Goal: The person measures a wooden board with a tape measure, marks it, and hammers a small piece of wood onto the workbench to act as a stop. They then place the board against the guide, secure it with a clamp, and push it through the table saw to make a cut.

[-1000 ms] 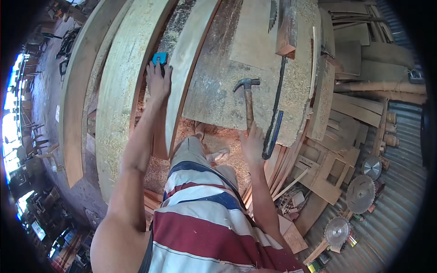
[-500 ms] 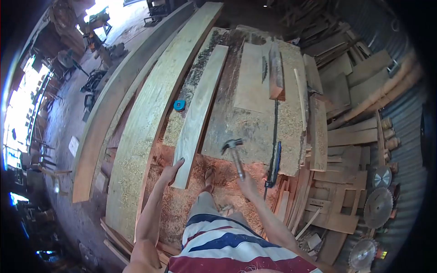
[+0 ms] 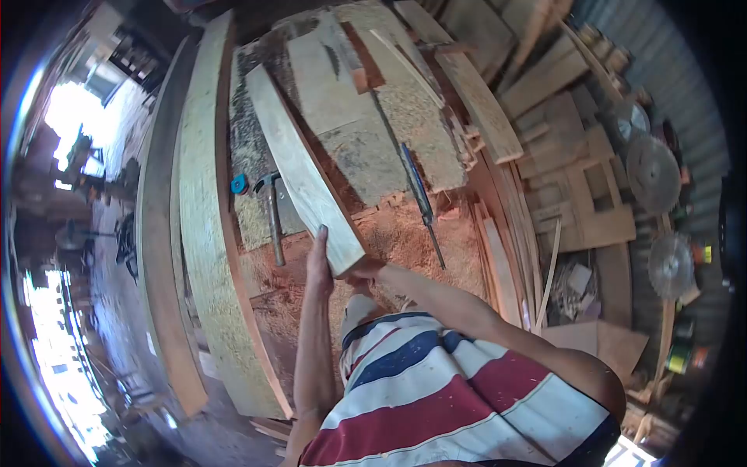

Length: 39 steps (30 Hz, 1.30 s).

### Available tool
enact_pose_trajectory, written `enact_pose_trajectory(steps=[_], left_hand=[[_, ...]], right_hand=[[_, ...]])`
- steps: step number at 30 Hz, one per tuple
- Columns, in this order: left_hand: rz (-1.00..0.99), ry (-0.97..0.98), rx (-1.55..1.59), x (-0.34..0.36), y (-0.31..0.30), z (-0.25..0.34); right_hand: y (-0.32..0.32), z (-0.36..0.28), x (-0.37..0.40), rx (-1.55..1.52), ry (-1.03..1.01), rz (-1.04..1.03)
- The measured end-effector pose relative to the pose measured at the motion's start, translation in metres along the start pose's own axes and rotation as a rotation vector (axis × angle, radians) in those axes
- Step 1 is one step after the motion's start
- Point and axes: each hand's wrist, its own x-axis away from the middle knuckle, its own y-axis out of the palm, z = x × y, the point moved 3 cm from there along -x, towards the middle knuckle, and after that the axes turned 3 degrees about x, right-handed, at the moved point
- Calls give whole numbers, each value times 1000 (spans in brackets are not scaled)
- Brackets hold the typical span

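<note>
A long pale wooden plank [image 3: 307,167] slants over the workbench, its near end toward me. My left hand [image 3: 319,267] grips that end along its left edge, thumb on the upper face. At the end's lower right corner, my right hand [image 3: 367,270] holds the plank from underneath, with its fingers mostly hidden by the wood. Left of the plank lies a claw hammer [image 3: 275,222], head away from me and handle pointing back. Beside the hammer head sits a blue tape measure [image 3: 239,184].
Two long thick boards [image 3: 204,210] run along the left. On the bench [image 3: 342,152] are a reddish wood block [image 3: 359,80] and a long bar with a blue part [image 3: 416,183]. Sawdust [image 3: 397,233] covers the near area. Circular saw blades [image 3: 654,173] hang on the right.
The hammer has left my right hand and now lies left of the plank. My right hand has moved to the plank's near end. The plank has turned, and my view has swung right.
</note>
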Motion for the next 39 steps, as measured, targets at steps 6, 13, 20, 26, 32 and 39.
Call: enact_pose_trajectory(steps=[6, 13, 20, 26, 32, 39], left_hand=[[-136, -150, -155, -13, -5, -143], [-75, -378, -126, -9, -46, -153], [-144, -288, -306, -39, -42, -71], [96, 431, -1640, -187, -35, 71], [437, 678, -1885, -320, -34, 73], [217, 873, -1910, -325, -48, 96]], right_hand=[[-77, 2, 187, 98, 163, 18], [-195, 154, 261, -432, 83, 851], [-186, 391, 212, 570, 502, 749], [-249, 390, 105, 583, 216, 868], [-321, 151, -10, -1051, -133, 836], [-392, 119, -170, -1219, -491, 786]])
